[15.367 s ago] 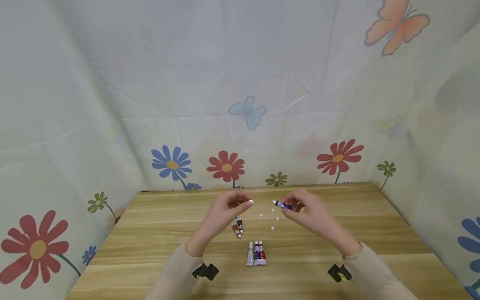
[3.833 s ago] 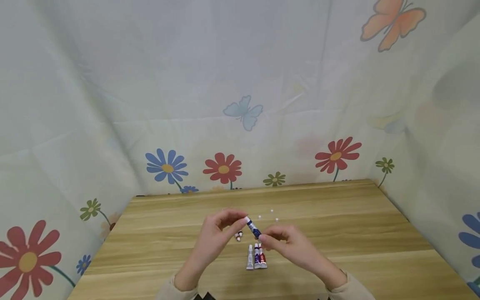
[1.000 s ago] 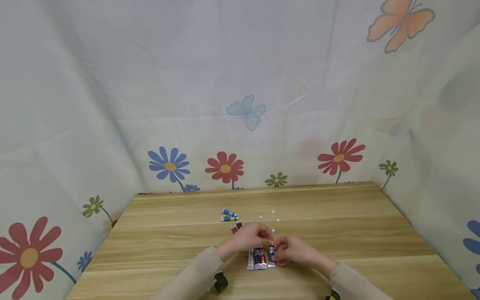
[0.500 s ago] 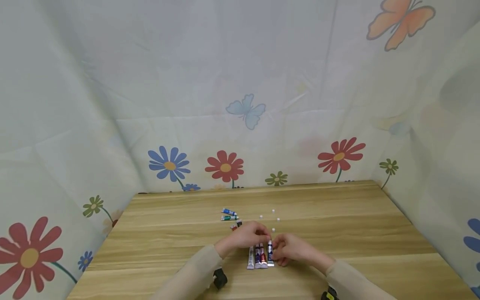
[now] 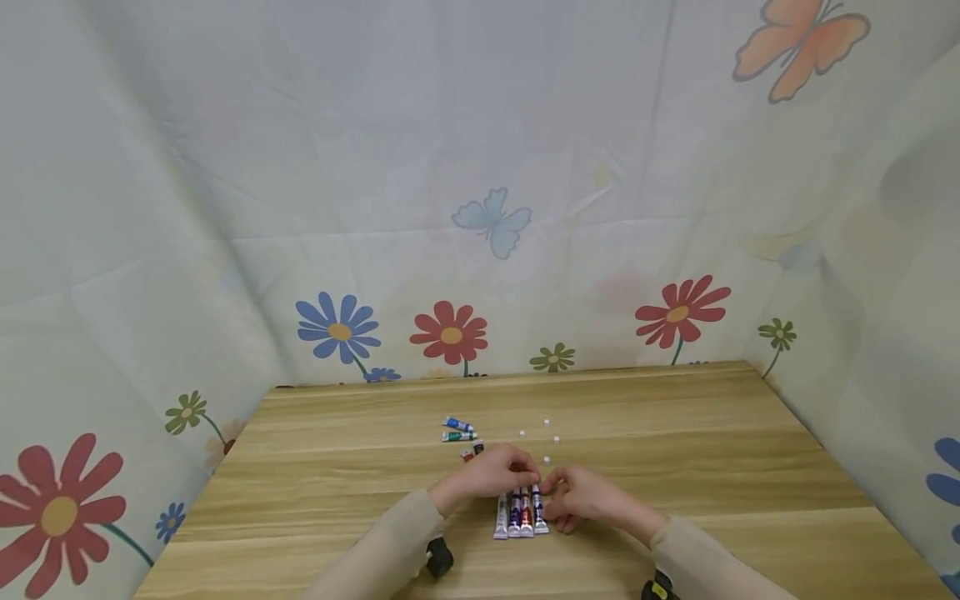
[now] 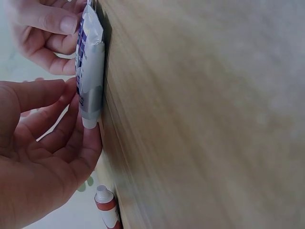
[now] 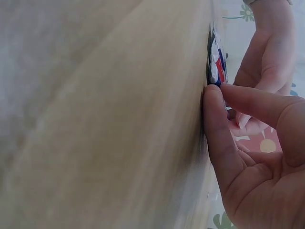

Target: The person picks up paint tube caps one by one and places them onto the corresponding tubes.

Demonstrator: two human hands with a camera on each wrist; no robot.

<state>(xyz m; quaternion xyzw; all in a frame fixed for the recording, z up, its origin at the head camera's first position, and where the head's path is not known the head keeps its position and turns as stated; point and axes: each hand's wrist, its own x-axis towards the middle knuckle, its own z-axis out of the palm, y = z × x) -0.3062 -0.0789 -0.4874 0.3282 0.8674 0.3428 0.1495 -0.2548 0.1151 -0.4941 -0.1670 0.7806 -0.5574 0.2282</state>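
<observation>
Small paint tubes lie side by side near the front of the table: a white tube (image 5: 501,522), a purple tube (image 5: 514,518), a red tube (image 5: 527,521) and a dark blue tube (image 5: 540,517) on the right. My right hand (image 5: 588,497) pinches the dark blue tube from its right side between thumb and finger. At its capped end are the curled fingertips of my left hand (image 5: 497,471), which arches over the tops of the row. In the left wrist view the white tube (image 6: 93,71) hides most of the others. The right wrist view shows the red-and-blue edge of the row (image 7: 218,62).
Several loose white caps (image 5: 547,460) lie beyond the hands. Back left are a blue tube (image 5: 458,424) and a green tube (image 5: 459,436). A black tube (image 5: 478,448) and an orange-red tube (image 6: 108,212) with a bare threaded neck lie by the left wrist. Flowered cloth (image 5: 375,208) surrounds the table.
Earlier the left hand held a white cap apart from the dark blue tube; later the capped tube was held up, then laid down. Over the last second both hands shift it left against the row.
</observation>
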